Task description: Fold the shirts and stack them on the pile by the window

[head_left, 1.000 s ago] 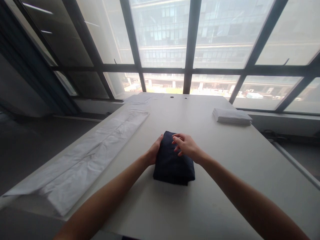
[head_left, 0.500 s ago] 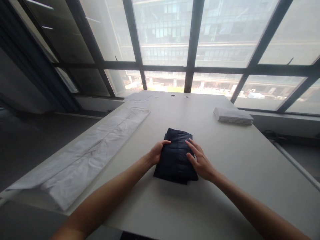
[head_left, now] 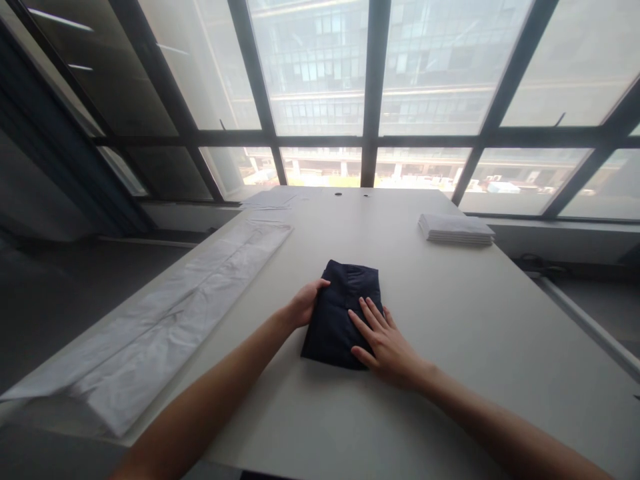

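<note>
- The right hand (head_left: 385,343) is now laid flat, fingers spread, on the dark folded cloth (head_left: 333,327); a second ago its fingers were curled.
- The cloth's left edge is held by the left hand (head_left: 304,303), thumb on top.
- The navy block is rested on a smooth white table (head_left: 450,313).
- It is flanked by a long, creased white cloth (head_left: 185,300) and, farther right, a layered white stack (head_left: 455,228).

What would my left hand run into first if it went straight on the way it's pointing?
The folded navy garment: your left hand touches its left edge. Past it, the line seems to run over the white tabletop, though depth is hard to judge.
</note>
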`<state>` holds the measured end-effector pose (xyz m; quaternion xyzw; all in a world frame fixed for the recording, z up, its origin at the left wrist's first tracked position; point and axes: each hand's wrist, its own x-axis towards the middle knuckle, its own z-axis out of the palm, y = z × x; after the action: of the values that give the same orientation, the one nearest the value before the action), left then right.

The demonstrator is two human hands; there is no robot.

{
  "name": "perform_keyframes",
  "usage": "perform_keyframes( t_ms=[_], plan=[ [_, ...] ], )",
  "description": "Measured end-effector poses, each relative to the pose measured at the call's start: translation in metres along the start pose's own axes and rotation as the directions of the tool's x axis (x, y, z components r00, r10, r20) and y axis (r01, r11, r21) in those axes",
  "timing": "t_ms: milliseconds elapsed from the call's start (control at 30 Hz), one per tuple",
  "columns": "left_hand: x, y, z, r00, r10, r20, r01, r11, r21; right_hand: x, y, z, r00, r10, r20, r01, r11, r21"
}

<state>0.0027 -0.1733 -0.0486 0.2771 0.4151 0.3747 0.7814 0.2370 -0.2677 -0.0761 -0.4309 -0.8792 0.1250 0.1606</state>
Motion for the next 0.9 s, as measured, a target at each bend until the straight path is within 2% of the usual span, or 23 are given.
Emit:
perform_keyframes(
  t_ms=[67,133,233,367,433,467,500,567,600,633,667,733,800,900],
  plan=[
    [-0.002,0.003,-0.003,0.988,0.156,-0.015,-0.153,0.982,0.106,-0.001,-0.002,0.002,1.0,0.019,-0.015,-0.019,1.0,0.001],
    [-0.004,0.004,-0.005,0.971,0.237,-0.026,-0.228,0.957,0.179,-0.001,-0.004,0.001,0.999,0.011,-0.045,-0.009,1.0,0.028],
    [-0.006,0.001,-0.007,0.958,0.261,-0.12,-0.228,0.945,0.234,0.001,-0.002,-0.008,0.989,-0.002,-0.147,0.018,0.994,0.111],
    [-0.001,-0.006,-0.006,0.944,0.279,-0.174,-0.224,0.934,0.28,0.004,0.008,-0.015,0.925,0.131,-0.357,-0.032,0.963,0.269],
    [0.002,-0.007,-0.006,0.916,0.36,-0.177,-0.269,0.878,0.395,0.004,0.01,-0.011,0.913,0.177,-0.367,-0.049,0.942,0.333],
    [0.003,-0.008,-0.005,0.877,0.45,-0.17,-0.318,0.808,0.497,0.004,0.01,-0.008,0.923,0.184,-0.338,-0.059,0.935,0.351],
    [0.002,-0.007,-0.005,0.819,0.558,-0.137,-0.372,0.696,0.614,0.003,0.008,-0.003,0.939,0.18,-0.293,-0.068,0.933,0.353],
    [-0.006,-0.005,-0.003,0.693,0.72,0.037,-0.44,0.381,0.813,0.001,0.003,0.006,0.972,0.141,-0.189,-0.078,0.949,0.307],
    [-0.013,-0.003,-0.002,0.668,0.726,0.164,-0.453,0.221,0.864,0.001,0.001,0.009,0.983,0.118,-0.144,-0.077,0.961,0.265],
    [-0.022,-0.001,-0.001,0.676,0.675,0.297,-0.469,0.083,0.879,0.002,-0.001,0.013,0.989,0.101,-0.107,-0.076,0.973,0.22],
    [-0.032,0.002,0.0,0.701,0.577,0.42,-0.497,-0.028,0.868,0.002,-0.003,0.015,0.993,0.093,-0.079,-0.078,0.981,0.178],
    [-0.053,0.004,0.001,0.733,0.33,0.595,-0.575,-0.166,0.801,0.004,-0.006,0.016,0.994,0.105,-0.044,-0.099,0.987,0.125],
    [-0.07,0.0,-0.004,0.731,0.162,0.662,-0.621,-0.243,0.745,0.007,-0.007,0.015,0.991,0.128,-0.027,-0.124,0.985,0.119],
    [-0.084,-0.016,-0.02,0.769,0.105,0.63,-0.568,-0.34,0.75,0.008,-0.008,0.01,0.987,0.148,-0.054,-0.139,0.978,0.153]
  ],
)
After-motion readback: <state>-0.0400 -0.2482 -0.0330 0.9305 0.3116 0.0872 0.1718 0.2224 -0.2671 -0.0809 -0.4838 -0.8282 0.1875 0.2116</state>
